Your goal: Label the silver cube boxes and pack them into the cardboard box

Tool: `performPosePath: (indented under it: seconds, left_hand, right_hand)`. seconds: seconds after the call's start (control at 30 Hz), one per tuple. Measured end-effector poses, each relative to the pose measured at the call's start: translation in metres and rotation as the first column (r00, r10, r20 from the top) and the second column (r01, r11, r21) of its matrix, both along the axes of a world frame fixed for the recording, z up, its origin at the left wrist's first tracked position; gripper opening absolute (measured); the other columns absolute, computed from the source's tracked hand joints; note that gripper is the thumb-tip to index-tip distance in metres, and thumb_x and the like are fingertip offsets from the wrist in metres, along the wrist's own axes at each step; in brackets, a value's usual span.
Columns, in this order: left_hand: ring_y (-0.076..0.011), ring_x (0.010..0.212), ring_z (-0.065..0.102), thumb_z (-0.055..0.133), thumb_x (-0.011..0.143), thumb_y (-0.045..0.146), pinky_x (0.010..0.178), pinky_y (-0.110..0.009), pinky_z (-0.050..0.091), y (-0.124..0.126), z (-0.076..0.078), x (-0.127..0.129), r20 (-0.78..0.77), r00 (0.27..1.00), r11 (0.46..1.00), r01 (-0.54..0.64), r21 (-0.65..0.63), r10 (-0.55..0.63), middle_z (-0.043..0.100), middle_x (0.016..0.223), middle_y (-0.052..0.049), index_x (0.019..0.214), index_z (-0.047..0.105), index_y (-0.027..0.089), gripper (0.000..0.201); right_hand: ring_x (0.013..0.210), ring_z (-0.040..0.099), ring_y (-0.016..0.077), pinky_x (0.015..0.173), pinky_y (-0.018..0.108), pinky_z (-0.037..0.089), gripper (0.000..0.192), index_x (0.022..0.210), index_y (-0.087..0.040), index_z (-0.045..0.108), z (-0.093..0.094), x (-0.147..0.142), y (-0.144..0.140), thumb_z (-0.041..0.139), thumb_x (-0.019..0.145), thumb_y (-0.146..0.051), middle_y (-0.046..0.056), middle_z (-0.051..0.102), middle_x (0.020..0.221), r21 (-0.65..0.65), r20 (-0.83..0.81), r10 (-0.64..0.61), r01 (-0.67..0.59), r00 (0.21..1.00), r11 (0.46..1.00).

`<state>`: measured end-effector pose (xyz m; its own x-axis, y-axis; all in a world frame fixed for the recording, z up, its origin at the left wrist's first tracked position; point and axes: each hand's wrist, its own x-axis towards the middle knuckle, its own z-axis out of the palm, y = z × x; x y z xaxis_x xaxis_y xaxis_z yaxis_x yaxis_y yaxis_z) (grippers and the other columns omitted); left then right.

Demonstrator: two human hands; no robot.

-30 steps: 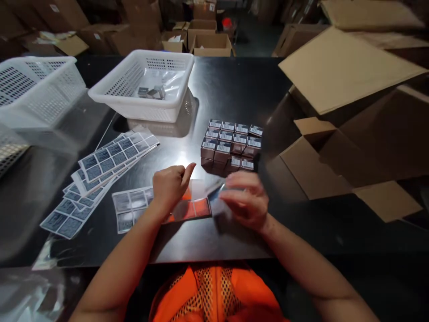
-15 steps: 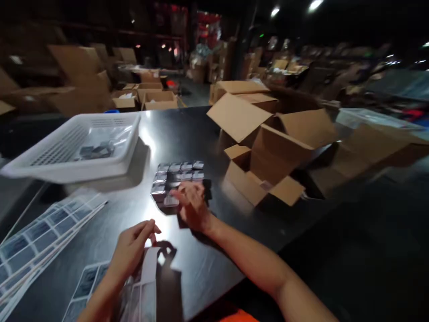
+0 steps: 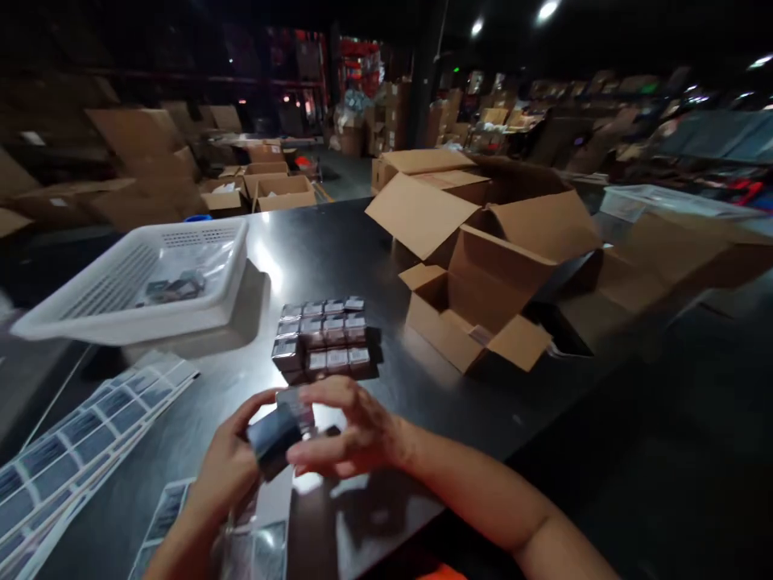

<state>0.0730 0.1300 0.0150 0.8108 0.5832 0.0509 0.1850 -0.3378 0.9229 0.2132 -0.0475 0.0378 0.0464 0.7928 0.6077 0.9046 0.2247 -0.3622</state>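
A small dark box (image 3: 276, 435) is held above the near part of the metal table, tilted and slightly blurred. My left hand (image 3: 233, 451) grips it from the left, fingers curled round its side. My right hand (image 3: 356, 431) closes on its right end with thumb and fingers. Just beyond both hands stand several small wrapped boxes (image 3: 323, 326) in tight rows, with a gap in the front part of the block. Beneath my left forearm lies a sheet of labels (image 3: 270, 548), partly hidden by the arm.
A white plastic basket (image 3: 181, 302) with small items in a clear bag stands at the left. Stacked label sheets (image 3: 97, 435) lie in front of it. Open cardboard boxes (image 3: 444, 330) occupy the table's right side. More cartons (image 3: 283, 193) stand beyond the far edge.
My right hand has come back from the rows of small boxes with one box and brought it to my left hand. Both hands are now on it.
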Motion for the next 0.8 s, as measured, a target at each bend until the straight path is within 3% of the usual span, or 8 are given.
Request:
performPosePath:
  seconds: [0.1,0.2,0.3,0.4,0.47,0.63,0.8]
  left_hand:
    - [-0.0059,0.042,0.042,0.085,0.059,0.04,0.038,-0.022,0.032,-0.007,0.014,-0.003,0.006,1.0,1.0,-0.028,0.012,0.028,0.075,0.098,-0.004,0.118,0.072,0.023,0.062]
    - [-0.0021,0.042,0.032,0.086,0.063,0.039,0.039,-0.019,0.023,-0.007,0.018,0.001,0.042,0.999,0.998,0.003,0.061,-0.006,0.075,0.094,-0.003,0.12,0.072,0.022,0.061]
    - [-0.0021,0.044,0.03,0.086,0.069,0.038,0.04,-0.019,0.023,-0.005,0.011,0.003,0.067,0.997,0.991,0.041,0.128,-0.05,0.076,0.095,-0.003,0.121,0.073,0.024,0.056]
    - [-0.0033,0.045,0.036,0.086,0.073,0.038,0.04,-0.019,0.025,-0.007,0.005,0.0,0.078,0.994,0.978,0.059,0.199,-0.076,0.078,0.097,-0.004,0.122,0.073,0.025,0.053]
    - [-0.0057,0.049,0.046,0.086,0.074,0.038,0.041,-0.019,0.027,-0.009,0.003,-0.001,0.092,0.992,0.967,0.065,0.248,-0.09,0.079,0.098,-0.005,0.124,0.072,0.025,0.053]
    - [-0.0116,0.064,0.065,0.084,0.078,0.042,0.045,-0.02,0.038,-0.013,0.005,-0.001,0.064,0.993,0.95,0.079,0.301,-0.103,0.079,0.102,-0.005,0.125,0.072,0.025,0.052]
    - [-0.0138,0.068,0.068,0.083,0.079,0.044,0.051,-0.022,0.047,-0.016,0.008,-0.001,0.042,0.994,0.942,0.086,0.326,-0.105,0.08,0.102,-0.006,0.124,0.072,0.024,0.05]
  right_hand:
    - [0.119,0.068,0.0267,0.101,0.044,0.06,0.02,0.092,-0.033,0.072,0.002,-0.003,-0.014,0.075,0.085,-0.052,0.006,0.07,0.123,0.258,-0.258,-0.089,0.158,0.962,0.953]
    - [0.105,0.071,0.0247,0.097,0.049,0.059,0.006,0.101,-0.033,0.065,0.002,0.003,-0.016,0.065,0.095,-0.033,0.004,0.073,0.101,0.337,-0.509,-0.013,0.213,0.86,0.917]
    - [0.089,0.073,0.0209,0.085,0.04,0.062,0.014,0.101,-0.032,0.065,0.005,0.01,-0.01,0.073,0.09,-0.028,0.001,0.072,0.091,0.2,-0.779,-0.017,0.273,0.627,0.941]
    - [0.081,0.074,0.0198,0.081,0.037,0.063,0.046,0.121,-0.033,0.058,0.009,0.01,-0.006,0.082,0.082,-0.034,-0.002,0.072,0.081,-0.031,-0.918,-0.082,0.135,0.387,0.99]
    - [0.086,0.076,0.0214,0.083,0.037,0.063,0.067,0.131,-0.033,0.047,0.009,0.008,-0.005,0.086,0.077,-0.036,-0.006,0.069,0.072,-0.101,-0.954,-0.113,0.057,0.279,0.993]
    - [0.096,0.075,0.0231,0.08,0.035,0.064,0.074,0.128,-0.03,0.039,0.005,0.002,-0.003,0.088,0.073,-0.037,-0.008,0.065,0.07,-0.162,-0.963,-0.168,0.047,0.21,0.986]
    - [0.101,0.074,0.0249,0.081,0.037,0.065,0.072,0.126,-0.03,0.039,0.003,0.002,-0.001,0.088,0.073,-0.037,-0.006,0.065,0.07,-0.193,-0.95,-0.199,0.047,0.241,0.98]
